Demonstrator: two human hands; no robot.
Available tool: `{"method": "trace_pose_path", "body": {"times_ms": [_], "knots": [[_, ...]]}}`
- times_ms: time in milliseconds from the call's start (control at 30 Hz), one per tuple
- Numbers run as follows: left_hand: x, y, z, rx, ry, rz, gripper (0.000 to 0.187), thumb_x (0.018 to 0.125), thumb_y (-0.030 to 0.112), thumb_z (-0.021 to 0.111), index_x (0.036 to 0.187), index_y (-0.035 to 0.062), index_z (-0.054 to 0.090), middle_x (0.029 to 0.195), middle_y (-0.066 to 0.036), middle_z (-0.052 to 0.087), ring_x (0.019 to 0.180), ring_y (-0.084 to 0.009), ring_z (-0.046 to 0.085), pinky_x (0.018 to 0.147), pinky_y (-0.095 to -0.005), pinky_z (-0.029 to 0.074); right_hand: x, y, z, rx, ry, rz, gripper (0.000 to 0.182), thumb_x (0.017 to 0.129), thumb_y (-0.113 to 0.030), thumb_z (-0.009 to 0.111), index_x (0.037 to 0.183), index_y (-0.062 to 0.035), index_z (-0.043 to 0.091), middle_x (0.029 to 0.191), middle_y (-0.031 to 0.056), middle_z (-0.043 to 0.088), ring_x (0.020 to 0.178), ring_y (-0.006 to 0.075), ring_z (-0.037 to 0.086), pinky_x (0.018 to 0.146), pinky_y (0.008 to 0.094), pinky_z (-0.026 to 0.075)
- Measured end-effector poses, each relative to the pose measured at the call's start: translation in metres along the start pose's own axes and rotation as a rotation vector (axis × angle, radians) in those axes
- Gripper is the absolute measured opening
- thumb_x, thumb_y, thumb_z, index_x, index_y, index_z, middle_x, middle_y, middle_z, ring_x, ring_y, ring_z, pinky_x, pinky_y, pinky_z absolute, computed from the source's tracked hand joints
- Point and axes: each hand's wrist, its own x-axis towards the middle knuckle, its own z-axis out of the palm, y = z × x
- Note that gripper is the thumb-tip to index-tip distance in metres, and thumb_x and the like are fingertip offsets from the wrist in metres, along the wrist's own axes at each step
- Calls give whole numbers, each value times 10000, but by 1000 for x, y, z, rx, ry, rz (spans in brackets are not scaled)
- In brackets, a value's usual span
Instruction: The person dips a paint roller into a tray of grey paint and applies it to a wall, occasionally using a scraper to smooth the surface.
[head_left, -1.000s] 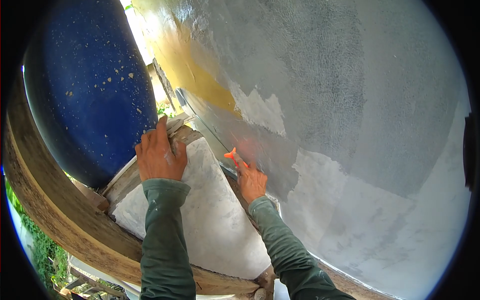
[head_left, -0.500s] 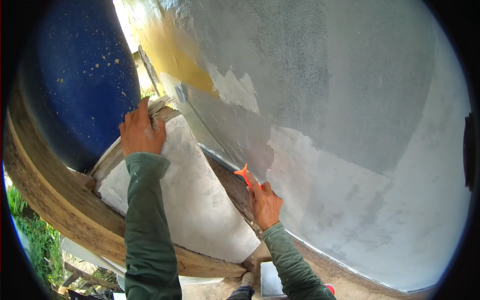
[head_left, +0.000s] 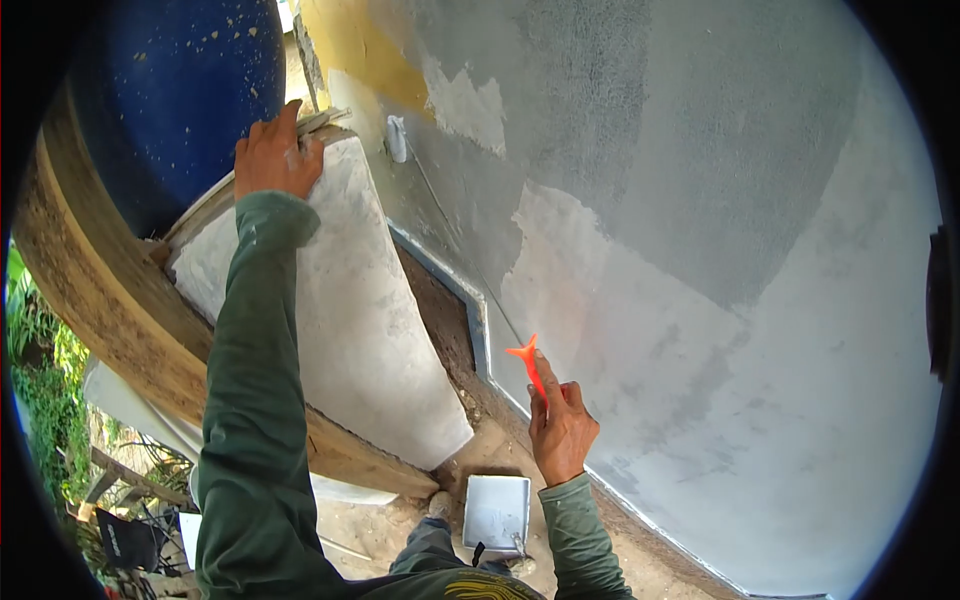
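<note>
My right hand (head_left: 565, 430) is closed round the orange handle of a small paint roller (head_left: 530, 362). A long thin rod runs from the handle up to a whitish roller head (head_left: 397, 139) at the wall. Grey and white patches cover this wall (head_left: 700, 250), with a yellow area near its upper left. Farther up on the left, my left hand (head_left: 278, 155) grips the top end of a white-coated panel (head_left: 350, 270), beside some thin wood strips (head_left: 325, 119). Its fingertips are partly hidden over the edge.
A big blue drum (head_left: 190, 90) stands beyond the panel, behind a curved wooden beam (head_left: 130, 290). On the dirt floor by my feet lies a white paint tray (head_left: 497, 512). Plants (head_left: 50, 400) and a black chair-like object (head_left: 130, 540) are at lower left.
My view has tilted downward, bringing the tray fully into sight. The roller head has shifted slightly along the wall, and my right hand sits farther right. My left hand keeps its place on the panel.
</note>
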Motion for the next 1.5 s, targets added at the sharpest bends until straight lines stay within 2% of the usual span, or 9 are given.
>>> {"method": "trace_pose_path", "body": {"times_ms": [667, 733, 867, 900, 933, 1033, 1267, 1367, 1500], "knots": [[0, -9, 4, -110, 8, 25, 474, 831, 264, 624, 1279, 106, 626, 1076, -114, 718, 1047, -295, 619, 926, -447, 480, -149, 27, -155, -180, -12, 76, 563, 841, -75, 747, 1372, -224, 633, 728, 47, 568, 576, 218, 570, 504, 365, 461], [-1, -13, 7, -133, 77, 32, 472, 797, 227, 644, 1247, 88, 626, 939, -83, 706, 987, -284, 627, 886, -447, 478, -172, 19, -167, -155, -5, 77, 519, 857, -90, 740, 1357, -187, 642, 764, 68, 610, 566, 244, 560, 497, 382, 456], [-29, 0, -17, -634, 316, -14, 405, 784, 112, 629, 1187, 101, 669, 953, -50, 685, 993, -278, 606, 923, -418, 446, -234, -15, -192, -83, -109, 170, 459, 903, -102, 673, 1349, -14, 610, 1160, 223, 708, 903, 347, 707, 795, 420, 559], [-51, 9, -27, -724, 366, -11, 416, 781, 87, 629, 1195, 103, 668, 962, -47, 684, 1002, -277, 607, 929, -417, 445, -248, -6, -184, 79, -27, -19, 327, 1016, -213, 591, 1321, -115, 658, 1086, 44, 723, 782, 244, 659, 644, 356, 534], [-80, 21, -36, -820, 404, -10, 429, 778, 62, 629, 1203, 105, 668, 970, -45, 682, 1010, -276, 607, 935, -416, 443, -274, -4, -183, 72, -49, 16, 327, 1016, -213, 591, 1321, -115, 658, 1086, 44, 723, 782, 244, 659, 644, 356, 534], [-220, 62, -38, -1130, 111, -171, 442, 780, 26, 637, 1214, 105, 667, 974, -40, 687, 998, -278, 617, 919, -407, 457, -318, -52, -190, 156, -210, 492, 443, 951, -145, 652, 1338, 59, 587, 1221, 257, 684, 1170, 351, 671, 975, 410, 517], [-727, 69, -75, -1026, -1069, -352, 455, 800, 94, 644, 1254, 124, 619, 965, -129, 699, 946, -376, 642, 861, -471, 523, -432, -50, -147, 123, -512, 905, 484, 992, -267, 596, 1438, -88, 545, 687, 82, 609, 590, 139, 586, 567, 331, 480], [-825, 4, -169, -812, -1725, -551, 518, 819, 172, 638, 1333, 165, 586, 1042, -176, 725, 1005, -396, 675, 900, -489, 540, -471, -25, -117, 162, -607, 999, 474, 988, -265, 581, 1425, -84, 551, 698, 95, 628, 580, 162, 603, 572, 347, 494], [-909, -80, -252, -304, -2054, -721, 592, 777, 179, 672, 1362, 182, 580, 1087, -247, 718, 1054, -421, 682, 940, -479, 556, -538, 22, -56, 207, -669, 1074, 465, 982, -255, 586, 1422, -110, 547, 688, 99, 628, 558, 173, 604, 562, 355, 502]]}}
